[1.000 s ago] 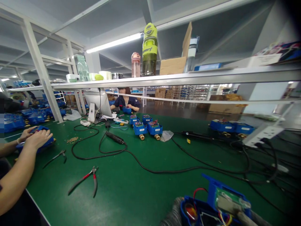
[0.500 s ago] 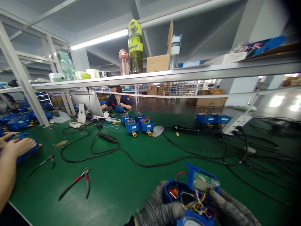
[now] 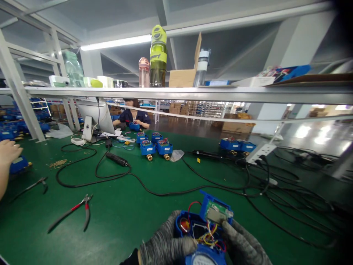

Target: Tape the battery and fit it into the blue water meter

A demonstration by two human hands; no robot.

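Note:
In grey knitted gloves, both my hands are at the bottom of the head view. My left hand (image 3: 165,241) is closed around the left side of an open blue water meter (image 3: 208,254), its thumb lying across the housing. Inside the housing, a round orange-red part and a tangle of yellow, white and red wires (image 3: 208,237) are visible. A small circuit board (image 3: 216,212) with a grey display sits in a raised, tilted blue cover. My right hand (image 3: 245,241) grips this board by its lower right, thumb on its face; the other fingers are mostly hidden.
Diagonal cutters (image 3: 82,206) with red-and-black handles lie left on the green table (image 3: 121,224). Several blue meters (image 3: 164,147) stand mid-table. Black cables (image 3: 171,193) run to a power strip (image 3: 260,152). A co-worker's hand (image 3: 8,151) is at far left. A shelf (image 3: 176,95) spans overhead.
The whole view has swung slightly right, so the table, tools and shelf items sit farther left in the picture. My hands keep the same hold on the meter and board.

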